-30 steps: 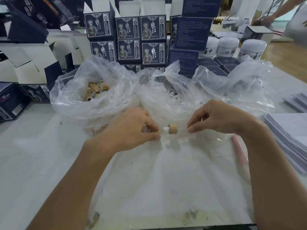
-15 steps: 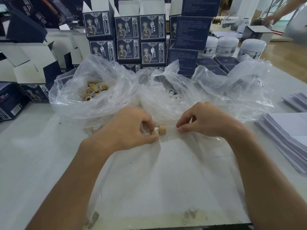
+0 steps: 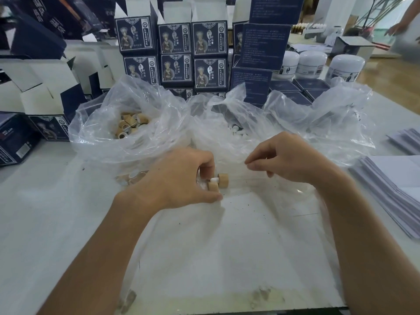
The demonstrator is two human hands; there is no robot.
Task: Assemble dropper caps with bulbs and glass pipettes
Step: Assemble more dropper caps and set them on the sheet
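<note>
My left hand [image 3: 179,178] grips two wood-coloured dropper caps. The upper cap [image 3: 223,178] has a white bulb [image 3: 214,179] in it; the second cap [image 3: 213,186] sits just below. My right hand [image 3: 286,160] hovers a little to the right of them with thumb and forefinger tips pinched together. A faint clear glass pipette [image 3: 250,179] seems to run rightward from the upper cap, and I cannot tell whether my fingers hold it. Behind my hands, a clear bag holds loose wooden caps [image 3: 129,126]. The bag beside it holds white bulbs [image 3: 236,130].
A third clear bag [image 3: 329,123] lies at the right, its contents unclear. Dark blue boxes [image 3: 175,55] are stacked behind, white jars [image 3: 304,62] at back right, open boxes [image 3: 34,92] at left, paper stacks [image 3: 397,189] at right. Another person's hand [image 3: 395,28] shows far back.
My right hand first pushed in toward the cap, then drew back up and to the right. My left hand shifted slightly left, and a second cap now shows in it.
</note>
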